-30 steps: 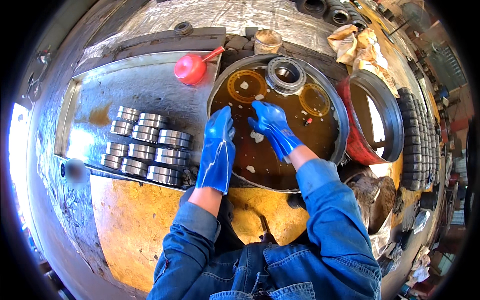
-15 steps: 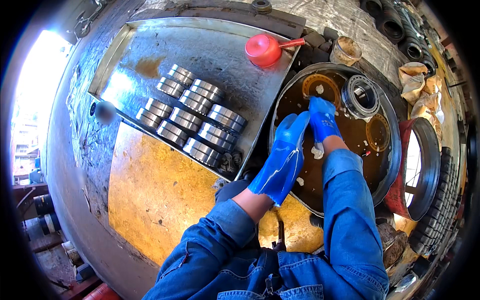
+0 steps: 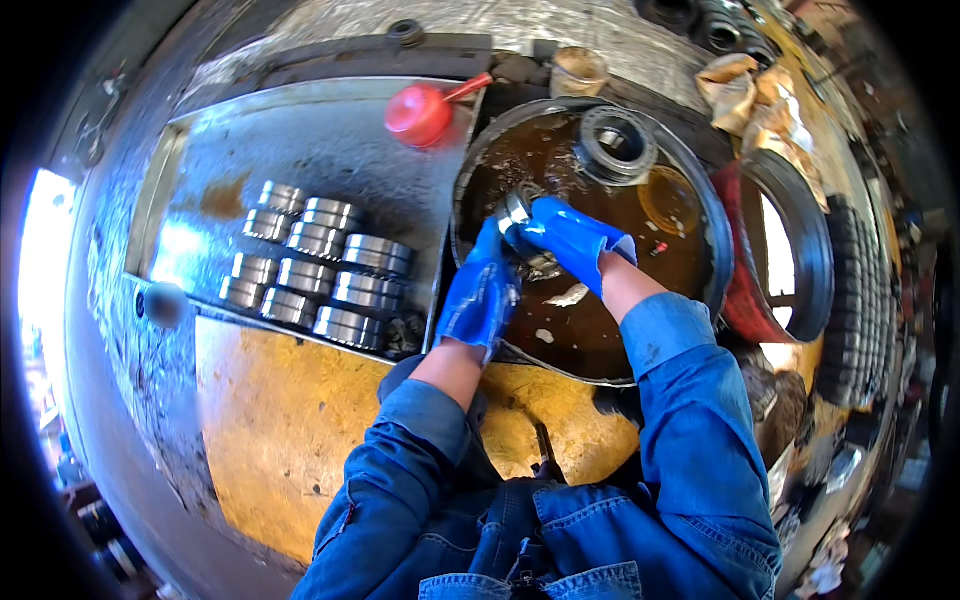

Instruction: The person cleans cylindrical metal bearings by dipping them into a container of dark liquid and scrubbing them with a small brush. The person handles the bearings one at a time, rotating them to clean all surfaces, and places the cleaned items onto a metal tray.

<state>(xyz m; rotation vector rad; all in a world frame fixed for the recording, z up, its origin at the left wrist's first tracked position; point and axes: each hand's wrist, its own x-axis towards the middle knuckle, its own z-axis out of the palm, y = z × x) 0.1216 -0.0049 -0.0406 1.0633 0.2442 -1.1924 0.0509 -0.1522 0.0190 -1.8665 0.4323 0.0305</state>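
Both of my hands wear blue rubber gloves and meet over a round tub of brown liquid. Between them is a shiny metal bearing ring, tilted on its side. My left hand grips its near left side, and my right hand is closed on its right side. Part of the ring is hidden by the gloves. A larger bearing rests at the tub's far edge. Left of the tub, a metal tray carries several polished bearing rings stacked in rows.
A red dipper sits at the tray's far right corner. Behind the tub stands a dirty bucket. A red-sided ring-shaped drum leans at the tub's right. Crumpled brown paper and rows of dark rings lie farther right.
My right hand has come up out of the liquid and moved left with a bearing ring. My left hand has taken hold of it too. The view has shifted right.
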